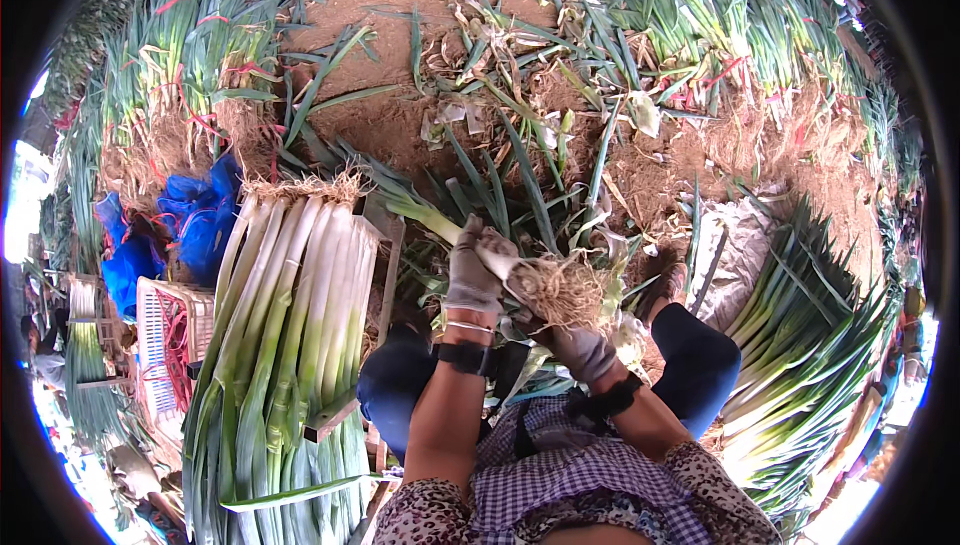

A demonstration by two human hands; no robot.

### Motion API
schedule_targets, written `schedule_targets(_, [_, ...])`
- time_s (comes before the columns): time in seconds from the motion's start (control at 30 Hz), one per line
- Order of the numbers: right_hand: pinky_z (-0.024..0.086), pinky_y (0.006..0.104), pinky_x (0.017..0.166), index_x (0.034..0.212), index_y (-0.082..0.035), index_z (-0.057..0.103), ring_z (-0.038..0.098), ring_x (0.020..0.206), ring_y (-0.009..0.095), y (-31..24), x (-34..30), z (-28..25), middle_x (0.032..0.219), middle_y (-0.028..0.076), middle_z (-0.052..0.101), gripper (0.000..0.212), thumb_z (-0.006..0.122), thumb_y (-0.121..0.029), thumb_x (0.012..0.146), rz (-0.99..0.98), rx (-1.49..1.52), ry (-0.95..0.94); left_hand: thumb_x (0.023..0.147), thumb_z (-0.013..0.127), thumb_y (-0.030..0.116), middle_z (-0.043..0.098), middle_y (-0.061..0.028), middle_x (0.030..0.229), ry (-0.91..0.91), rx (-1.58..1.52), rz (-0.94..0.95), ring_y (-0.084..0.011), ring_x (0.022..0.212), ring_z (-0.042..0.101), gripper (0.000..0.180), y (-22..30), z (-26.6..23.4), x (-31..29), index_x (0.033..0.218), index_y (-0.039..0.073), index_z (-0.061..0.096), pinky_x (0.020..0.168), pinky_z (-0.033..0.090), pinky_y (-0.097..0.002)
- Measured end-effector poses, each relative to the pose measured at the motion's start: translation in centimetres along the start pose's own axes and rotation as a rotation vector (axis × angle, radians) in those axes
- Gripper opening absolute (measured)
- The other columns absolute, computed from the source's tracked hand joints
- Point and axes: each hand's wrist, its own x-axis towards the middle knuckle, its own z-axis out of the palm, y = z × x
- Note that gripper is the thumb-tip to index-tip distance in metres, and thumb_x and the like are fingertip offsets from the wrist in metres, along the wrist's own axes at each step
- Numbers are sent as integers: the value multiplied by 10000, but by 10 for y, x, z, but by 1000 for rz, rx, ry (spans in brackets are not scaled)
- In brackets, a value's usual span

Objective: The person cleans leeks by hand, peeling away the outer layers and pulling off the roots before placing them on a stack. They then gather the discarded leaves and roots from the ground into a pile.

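Grey-gloved, the left hand [473, 267] wraps around the shaft of a leek [503, 259] near the centre, its shaggy roots pointing to four o'clock. Beside those roots is the right hand [583, 349], fingers hidden, so I cannot tell its grip. Stacked pale-shafted leeks [290, 315] lie at eight o'clock, loose leeks [800, 345] at four, tied leek bundles [195, 65] at ten.

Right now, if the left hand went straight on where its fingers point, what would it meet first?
Past the leek it holds, the left hand would probably meet loose green leaves, though how far below they lie is unclear.
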Motion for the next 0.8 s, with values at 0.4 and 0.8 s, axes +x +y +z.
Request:
schedule_targets(0.4, [382,212,528,870,15,621,474,575,72,-44,-101,-85,685,19,542,90,560,-50,857,884,687,467,889,597,198,443,31,553,18,101,140,-105,478,428,277,-7,-2,38,659,140,453,490,399,-253])
schedule_targets(0.8, [489,313,687,926,-16,629,622,709,198,5,63,-54,762,115,645,142,656,-87,807,377,-41,-307,861,611,151,429,17,589,57,242,16,-126,493,390,220,-32,-3,-13,688,115,480,508,369,-271])
